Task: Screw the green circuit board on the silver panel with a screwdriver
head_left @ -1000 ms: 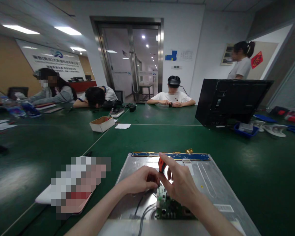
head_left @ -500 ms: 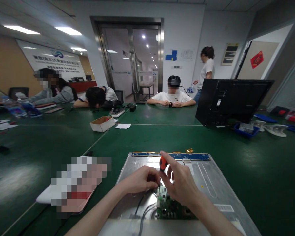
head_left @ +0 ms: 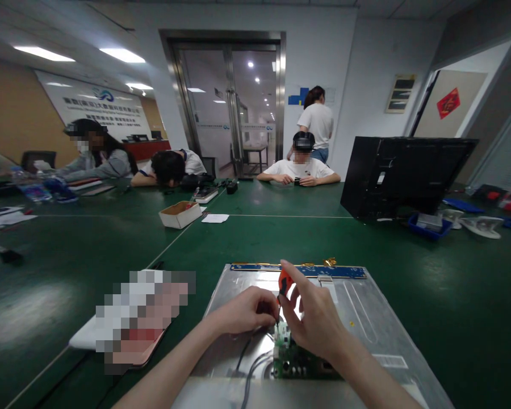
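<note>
A silver metal display panel [head_left: 357,318] lies flat on the green table right in front of me, with a blue strip [head_left: 298,270] along its far edge. A small green circuit board [head_left: 293,359] sits on its near part, with grey cables [head_left: 249,363] running off it. My right hand [head_left: 313,321] is closed around a small screwdriver with an orange and black handle [head_left: 285,283], held upright with its tip down at the board. My left hand [head_left: 247,311] is pinched shut beside the screwdriver's shaft, just above the board; what it holds is hidden.
A blurred flat object [head_left: 132,321] lies left of the panel. Further off are a cardboard box [head_left: 181,214], a black monitor [head_left: 402,173] and a blue tray [head_left: 428,226]. Three people sit at the table's far side; another stands by the glass door.
My hands and the screwdriver stay nearly still over the board. The standing person has walked from the far right to the left, towards the door.
</note>
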Motion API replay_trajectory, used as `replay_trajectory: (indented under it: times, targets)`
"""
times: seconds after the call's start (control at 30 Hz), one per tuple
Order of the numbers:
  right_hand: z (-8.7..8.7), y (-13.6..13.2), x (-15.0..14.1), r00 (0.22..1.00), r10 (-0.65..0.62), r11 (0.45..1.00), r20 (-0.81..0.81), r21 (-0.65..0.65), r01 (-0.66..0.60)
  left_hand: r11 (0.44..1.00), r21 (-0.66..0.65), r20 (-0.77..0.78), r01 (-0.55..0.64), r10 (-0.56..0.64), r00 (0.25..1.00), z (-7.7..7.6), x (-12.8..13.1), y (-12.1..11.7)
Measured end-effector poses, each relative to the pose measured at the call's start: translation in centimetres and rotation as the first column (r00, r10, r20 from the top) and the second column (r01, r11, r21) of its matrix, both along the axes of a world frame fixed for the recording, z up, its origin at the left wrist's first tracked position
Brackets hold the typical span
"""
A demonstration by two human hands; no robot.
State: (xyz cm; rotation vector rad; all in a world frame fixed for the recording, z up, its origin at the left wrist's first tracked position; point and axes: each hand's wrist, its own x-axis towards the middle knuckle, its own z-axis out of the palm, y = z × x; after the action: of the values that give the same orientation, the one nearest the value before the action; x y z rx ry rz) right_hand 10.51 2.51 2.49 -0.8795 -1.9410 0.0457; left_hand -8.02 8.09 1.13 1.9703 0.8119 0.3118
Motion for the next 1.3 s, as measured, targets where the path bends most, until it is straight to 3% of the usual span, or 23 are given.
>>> replay_trajectory:
  times: [0.27, 0.57, 1.03, 1.3]
  targets:
    - [-0.1, 0.3, 0.0, 1.0, -0.017, 0.998, -0.002, 0.055, 0.017, 0.999, -0.033, 0.043, -0.028, 0.03, 0.999, 0.7, 0.2, -0.2]
    - [0.0, -0.1, 0.2, 0.999, 0.054, 0.998, -0.006, -0.03, -0.054, 0.997, -0.071, 0.032, -0.01, 0.013, 0.999, -0.4, -0.1, 0.2]
    - [-0.4, 0.1, 0.0, 0.999, -0.028, 1.0, -0.026, 0.004, 0.028, 0.999, -0.042, 0.013, -0.034, 0.034, 0.999, -0.3, -0.1, -0.1]
    - [0.1, 0.2, -0.2, 0.993, -0.028, 0.994, -0.118, 0.106, 0.041, 0.999, 0.033, 0.022, -0.01, 0.009, 1.0, 0.3, -0.1, -0.2]
